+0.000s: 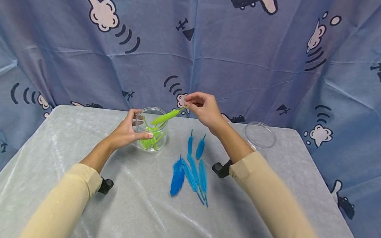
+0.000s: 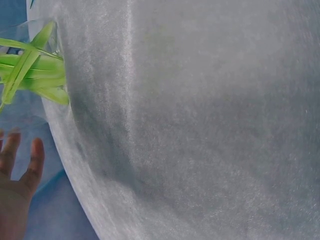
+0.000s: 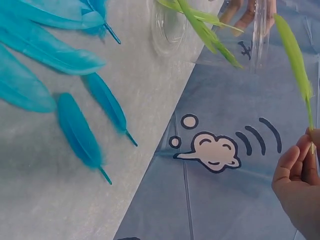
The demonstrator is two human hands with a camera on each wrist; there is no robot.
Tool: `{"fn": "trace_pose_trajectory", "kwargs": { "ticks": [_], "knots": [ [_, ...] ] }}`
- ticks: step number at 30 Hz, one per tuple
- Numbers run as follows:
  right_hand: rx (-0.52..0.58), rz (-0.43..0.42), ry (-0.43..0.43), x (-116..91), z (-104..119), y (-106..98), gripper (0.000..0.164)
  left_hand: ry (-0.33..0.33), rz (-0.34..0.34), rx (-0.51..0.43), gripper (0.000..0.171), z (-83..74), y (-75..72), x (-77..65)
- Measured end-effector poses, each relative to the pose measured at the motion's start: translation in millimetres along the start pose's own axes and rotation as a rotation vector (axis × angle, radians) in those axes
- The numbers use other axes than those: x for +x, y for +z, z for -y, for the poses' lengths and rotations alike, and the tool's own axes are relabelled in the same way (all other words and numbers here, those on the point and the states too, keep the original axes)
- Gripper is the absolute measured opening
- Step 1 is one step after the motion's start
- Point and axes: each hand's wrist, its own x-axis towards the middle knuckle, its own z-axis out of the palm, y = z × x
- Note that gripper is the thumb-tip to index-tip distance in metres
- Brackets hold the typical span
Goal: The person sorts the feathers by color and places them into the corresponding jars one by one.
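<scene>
My left hand (image 1: 124,131) grips a clear round jar (image 1: 164,141) from its left side, thumb across the front and fingers behind the wall. Several bright green feathers (image 1: 150,143) lie crossed inside the jar. Above its open mouth, my right hand (image 1: 206,111) pinches another green feather (image 1: 165,117) by the quill. That feather slants down to the left, its broad end at the mouth. In the right wrist view, the fingertips (image 3: 313,135) hold the thin stem. The left wrist view catches only part of the left hand (image 2: 17,185) at its edge.
Several blue feathers (image 1: 178,176) lie on the pale cloth-covered table (image 1: 128,212), right of the jar and nearer me. A clear round lid (image 1: 265,146) lies at the back right, beyond the right forearm. A patterned blue curtain (image 1: 238,43) hangs behind the table's back edge.
</scene>
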Motion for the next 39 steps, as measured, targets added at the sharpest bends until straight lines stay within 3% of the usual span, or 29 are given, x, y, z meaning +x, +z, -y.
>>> {"fn": "trace_pose_trajectory", "kwargs": {
  "ticks": [18, 29, 39],
  "knots": [
    [-0.042, 0.072, -0.031, 3.6, 8.7, 28.1, 0.012, -0.003, 0.000, -0.004, 0.099, -0.1, -0.8, 0.4],
    [-0.127, 0.122, -0.108, 4.3, 4.2, 40.6, 0.013, 0.000, 0.003, -0.013, 0.098, 1.1, 0.0, 1.8],
    [-0.142, 0.186, -0.114, 4.1, 3.1, 55.2, 0.017, 0.010, -0.002, -0.020, 0.096, 1.2, 0.2, 2.2]
  ]
}}
